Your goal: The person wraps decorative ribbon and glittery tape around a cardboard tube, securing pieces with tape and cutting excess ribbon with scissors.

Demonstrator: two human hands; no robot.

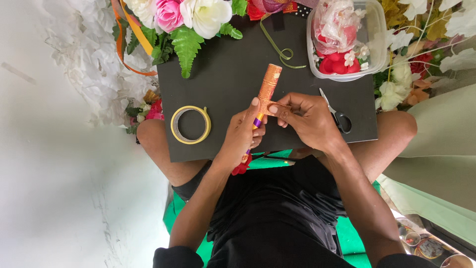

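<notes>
Both hands grasp one orange stick (268,84): left hand (243,136) at 7 o'clock, right hand (310,119) at 4 o'clock pinching its ribbon (275,105).

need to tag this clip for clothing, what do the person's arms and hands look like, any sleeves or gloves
Both hands are bare: no gloves, and no rings or watch that I can make out on the left hand or the right hand. The forearms are uncovered too. Black sleeves show only at the bottom edge of the view, matching the black top.
</notes>
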